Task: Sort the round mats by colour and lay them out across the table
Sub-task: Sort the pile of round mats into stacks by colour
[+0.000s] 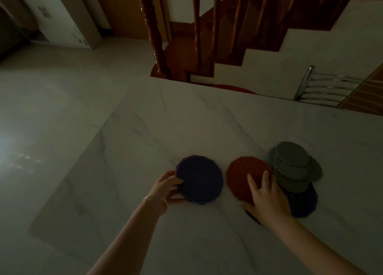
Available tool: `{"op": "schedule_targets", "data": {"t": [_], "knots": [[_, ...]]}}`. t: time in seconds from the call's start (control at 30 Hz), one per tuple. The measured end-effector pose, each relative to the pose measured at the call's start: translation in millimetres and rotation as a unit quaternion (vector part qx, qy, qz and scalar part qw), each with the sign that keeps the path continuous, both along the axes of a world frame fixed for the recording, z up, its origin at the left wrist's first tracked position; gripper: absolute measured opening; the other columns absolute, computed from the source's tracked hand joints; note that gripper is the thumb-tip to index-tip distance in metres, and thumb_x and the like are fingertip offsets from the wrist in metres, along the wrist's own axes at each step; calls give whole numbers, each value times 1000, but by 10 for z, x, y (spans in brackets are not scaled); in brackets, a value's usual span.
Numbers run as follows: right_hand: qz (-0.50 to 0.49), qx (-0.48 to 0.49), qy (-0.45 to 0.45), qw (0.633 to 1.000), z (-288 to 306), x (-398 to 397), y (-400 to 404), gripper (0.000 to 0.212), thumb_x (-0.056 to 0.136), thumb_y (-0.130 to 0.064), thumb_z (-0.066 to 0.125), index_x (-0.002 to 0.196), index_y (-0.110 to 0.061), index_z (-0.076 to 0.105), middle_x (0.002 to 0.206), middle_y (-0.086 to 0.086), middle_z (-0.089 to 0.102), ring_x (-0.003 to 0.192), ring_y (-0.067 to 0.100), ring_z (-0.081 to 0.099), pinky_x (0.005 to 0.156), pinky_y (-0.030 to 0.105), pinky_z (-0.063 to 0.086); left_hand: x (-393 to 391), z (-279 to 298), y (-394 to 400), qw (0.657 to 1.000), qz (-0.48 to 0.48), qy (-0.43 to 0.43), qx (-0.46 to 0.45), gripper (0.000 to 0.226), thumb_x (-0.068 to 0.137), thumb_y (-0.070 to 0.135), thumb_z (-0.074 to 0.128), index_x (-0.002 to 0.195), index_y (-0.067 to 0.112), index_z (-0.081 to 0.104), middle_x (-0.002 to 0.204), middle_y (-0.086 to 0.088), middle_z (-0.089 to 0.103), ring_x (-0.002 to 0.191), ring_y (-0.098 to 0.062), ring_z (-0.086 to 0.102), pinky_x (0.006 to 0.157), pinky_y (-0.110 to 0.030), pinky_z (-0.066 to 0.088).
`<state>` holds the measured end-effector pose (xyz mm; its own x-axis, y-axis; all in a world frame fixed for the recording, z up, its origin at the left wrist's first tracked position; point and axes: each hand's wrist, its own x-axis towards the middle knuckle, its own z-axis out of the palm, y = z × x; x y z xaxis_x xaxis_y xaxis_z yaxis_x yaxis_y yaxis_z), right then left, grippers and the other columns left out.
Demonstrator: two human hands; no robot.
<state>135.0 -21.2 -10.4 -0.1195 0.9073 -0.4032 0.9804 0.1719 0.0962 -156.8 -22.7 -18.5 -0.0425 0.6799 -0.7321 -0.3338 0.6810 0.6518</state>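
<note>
A stack of dark blue round mats (200, 179) lies on the white marble table (186, 125); my left hand (169, 188) grips its left edge, thumb under and fingers on top. A red mat (244, 174) lies to its right, and my right hand (267, 196) presses on its near right part, fingers spread, thumb at its lower edge. Several grey scalloped mats (294, 164) fan out to the right, overlapping the red mat's edge. Another dark blue mat (304, 202) lies under the grey ones, partly hidden by my right hand.
The table's left edge runs diagonally beside a pale tiled floor (51, 109). Beyond the far edge stand a wooden staircase (196, 36) and a metal chair back (323, 86). A red seat (230, 87) shows just past the far edge.
</note>
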Motion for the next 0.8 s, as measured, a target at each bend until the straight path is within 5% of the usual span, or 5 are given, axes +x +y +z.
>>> {"op": "schedule_targets", "data": {"t": [0.13,0.23,0.43,0.57,0.8], "knots": [[-20,18,38,999,107,-146,-47,73,92,-56,35,150,-15,19,147,41,21,138,49,28,101,43,44,7,23,-13,1000,-3,0,6,20,83,7,58,99,19,61,79,-3,68,64,-22,71,54,-39,57],[31,86,93,991,279,-225,-46,43,85,-27,50,114,0,68,106,37,66,86,45,70,52,41,60,26,73,-9,1000,0,1,7,20,84,7,57,99,18,61,86,-6,65,71,-26,68,58,-43,59],[75,324,245,911,627,-327,201,30,94,-7,43,118,1,59,70,14,72,43,19,62,39,17,40,69,182,2,999,25,-12,-42,22,83,20,58,103,12,61,95,-11,57,80,-29,64,59,-43,58],[200,363,264,871,612,-684,104,39,97,-10,31,119,-6,63,105,15,74,66,16,73,43,20,50,82,202,4,997,43,-34,-54,23,79,33,62,94,15,66,88,-9,62,79,-28,66,59,-43,58],[271,158,254,915,276,-972,-219,66,45,-10,90,109,-13,73,112,10,72,99,22,71,77,30,59,113,287,44,999,29,-16,-21,21,79,22,66,97,12,63,85,-9,61,72,-27,66,59,-44,58]]}}
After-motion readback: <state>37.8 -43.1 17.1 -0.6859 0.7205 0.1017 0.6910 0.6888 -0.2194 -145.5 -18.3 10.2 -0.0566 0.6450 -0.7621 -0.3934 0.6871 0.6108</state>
